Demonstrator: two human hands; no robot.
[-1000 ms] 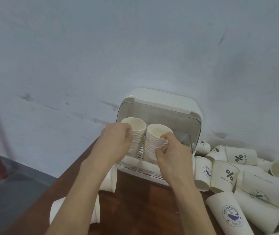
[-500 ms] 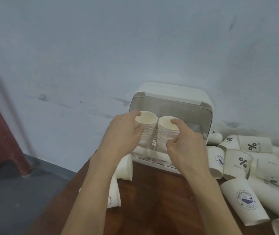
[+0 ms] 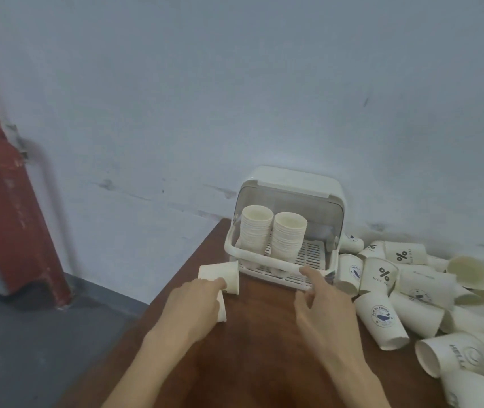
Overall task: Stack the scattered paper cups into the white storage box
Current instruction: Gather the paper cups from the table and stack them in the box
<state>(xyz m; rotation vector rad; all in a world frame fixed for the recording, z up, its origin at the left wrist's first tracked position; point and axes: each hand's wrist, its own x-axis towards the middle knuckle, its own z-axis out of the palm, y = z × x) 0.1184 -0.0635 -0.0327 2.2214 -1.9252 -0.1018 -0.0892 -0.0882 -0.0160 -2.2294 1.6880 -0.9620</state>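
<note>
A dark brown wooden table (image 3: 264, 334) stands against a pale blue-grey painted wall (image 3: 235, 98). At the table's back edge sits the white plastic storage box (image 3: 291, 187) with a slatted floor, its clear hinged cover raised. Inside, toward its left side, two tall stacks of plain white paper cups (image 3: 273, 234) stand upright, just beside each other.

The left hand (image 3: 196, 301) rests on a white paper cup lying on its side (image 3: 220, 276) near the table's left edge, just in front of the box's left corner; its fingers curl over the cup, but whether the grip has closed cannot be told. The right hand (image 3: 323, 307) holds nothing, its grip wide, forefinger touching the box's front rim.

A heap of printed white paper cups (image 3: 411, 295) covers the table's right side, up against the box.

These cups look very light, thin-walled and easily crushed; a gentle hold around the middle of the wall, or near the stiffer rolled rim, seems best.

Left of the table lie a grey floor (image 3: 28, 334) and a red metal cabinet (image 3: 2, 216).
</note>
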